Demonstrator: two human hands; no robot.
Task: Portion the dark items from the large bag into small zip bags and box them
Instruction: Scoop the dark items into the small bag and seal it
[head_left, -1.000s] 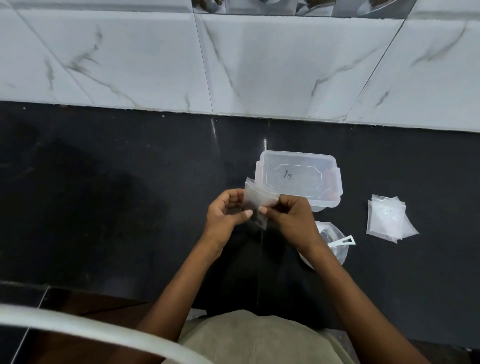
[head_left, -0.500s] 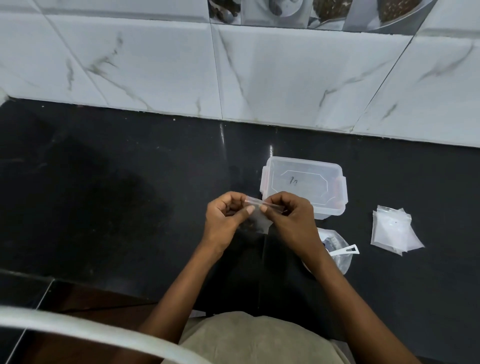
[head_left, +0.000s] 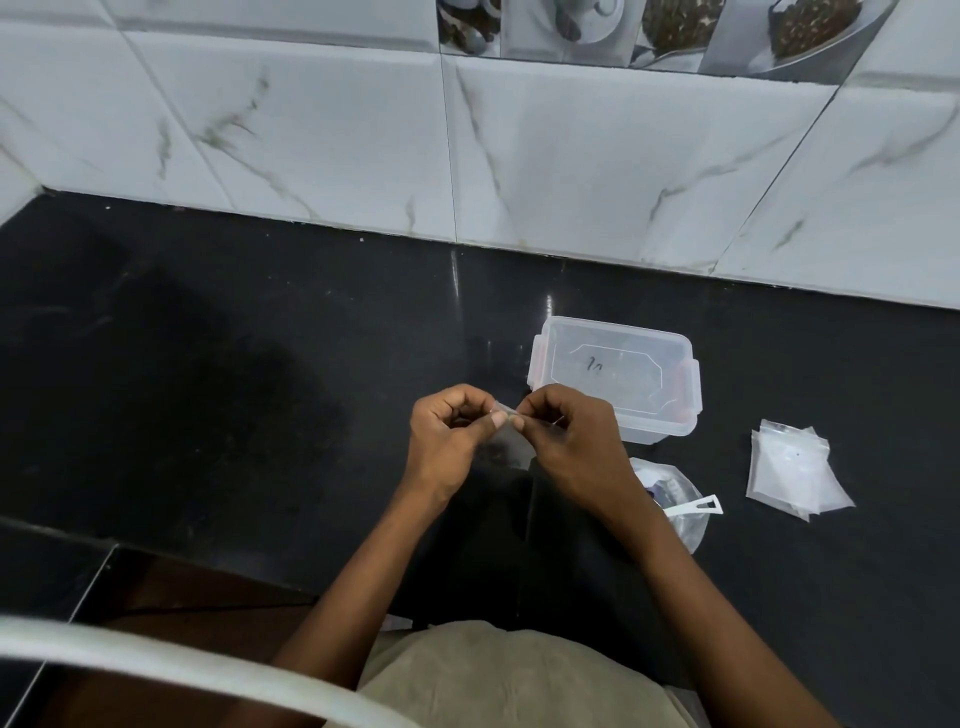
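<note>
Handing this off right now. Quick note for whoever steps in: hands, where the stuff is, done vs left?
Left hand and right hand: both pinch the top edge of one small zip bag, held above the black counter; something dark shows in its lower part.
Lidded clear box: just beyond the right hand, lid on, contents unclear.
Large bag: beside the right forearm, a white tool's handle sticking out.
Empty zip bags: stacked at far right.
Done: this bag looks filled.
Left: seal it, box it, then portion into the remaining bags.
</note>
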